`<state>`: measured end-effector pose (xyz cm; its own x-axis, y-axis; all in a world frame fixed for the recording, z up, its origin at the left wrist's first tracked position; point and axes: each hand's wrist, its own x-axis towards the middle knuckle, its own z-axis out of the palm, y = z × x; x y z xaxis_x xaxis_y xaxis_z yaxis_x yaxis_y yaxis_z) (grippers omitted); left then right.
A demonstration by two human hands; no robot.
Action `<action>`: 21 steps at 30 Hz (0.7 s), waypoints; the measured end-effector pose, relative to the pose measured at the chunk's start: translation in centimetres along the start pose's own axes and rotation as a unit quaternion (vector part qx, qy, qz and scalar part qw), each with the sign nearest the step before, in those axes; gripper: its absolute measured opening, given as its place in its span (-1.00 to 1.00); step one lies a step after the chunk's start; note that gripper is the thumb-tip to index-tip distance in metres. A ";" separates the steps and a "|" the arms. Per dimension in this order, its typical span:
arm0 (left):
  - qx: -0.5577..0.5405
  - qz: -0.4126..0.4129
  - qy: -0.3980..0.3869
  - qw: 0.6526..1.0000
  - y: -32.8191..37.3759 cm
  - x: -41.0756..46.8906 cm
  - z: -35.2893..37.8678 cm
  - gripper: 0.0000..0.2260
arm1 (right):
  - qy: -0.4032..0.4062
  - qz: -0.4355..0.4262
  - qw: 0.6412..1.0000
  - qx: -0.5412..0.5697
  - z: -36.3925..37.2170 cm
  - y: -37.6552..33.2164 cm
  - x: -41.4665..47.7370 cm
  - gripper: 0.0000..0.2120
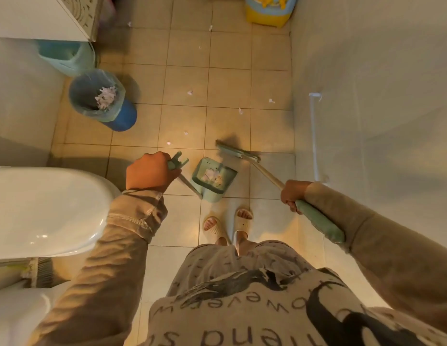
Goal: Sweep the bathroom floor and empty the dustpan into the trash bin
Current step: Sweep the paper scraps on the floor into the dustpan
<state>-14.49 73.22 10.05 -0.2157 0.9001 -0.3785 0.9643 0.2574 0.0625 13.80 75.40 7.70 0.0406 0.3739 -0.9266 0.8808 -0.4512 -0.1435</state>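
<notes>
My left hand (pixel 149 173) grips the top of the long handle of a green dustpan (pixel 212 179). The pan rests on the tiled floor just ahead of my feet and holds several paper scraps. My right hand (pixel 292 194) is closed around the broom handle (pixel 317 218), and the green broom head (pixel 236 152) touches the floor right beyond the pan. Loose paper scraps (pixel 190 92) lie scattered on the tiles farther ahead. The blue trash bin (pixel 100 98), lined with a bag and holding paper, stands at the left.
A white toilet (pixel 48 211) fills the near left. A teal container (pixel 67 57) sits under a white cabinet (pixel 43 16) at the far left. A yellow and blue tub (pixel 267 11) stands at the far wall. The right wall (pixel 367 96) runs close beside me.
</notes>
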 end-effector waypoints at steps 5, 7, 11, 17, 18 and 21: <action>0.002 -0.003 -0.014 1.000 -0.3 0.0 0.4 -0.68 | -0.066 0.021 0.997 -0.041 1.5 1.5 -1.2 -0.82; -0.001 -0.008 -0.021 1.000 -0.1 0.1 0.3 -0.66 | -0.102 0.055 0.993 0.031 1.1 2.6 -1.4 -0.77; -0.004 -0.023 -0.038 0.999 0.1 0.5 -0.2 -0.64 | -0.138 0.080 0.976 0.146 -0.7 4.5 -2.3 -0.66; 0.001 -0.028 -0.019 0.999 -1.9 -0.4 -0.2 -0.64 | -0.111 0.051 0.983 0.139 -1.4 4.4 -2.8 -0.72; -0.004 -0.033 -0.017 0.999 -2.2 -0.7 -0.2 -0.64 | -0.104 0.044 0.985 0.130 -1.6 3.9 -2.6 -0.73; -0.025 -0.063 -0.015 0.998 -3.1 -1.2 -0.3 -0.64 | -0.090 0.025 0.989 0.111 -2.8 1.5 -1.5 -0.71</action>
<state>-17.22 71.44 10.59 -0.3304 0.8488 -0.4128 0.9206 0.3862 0.0573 16.37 76.41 9.87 -0.0218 0.2052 -0.9785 0.7543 -0.6390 -0.1508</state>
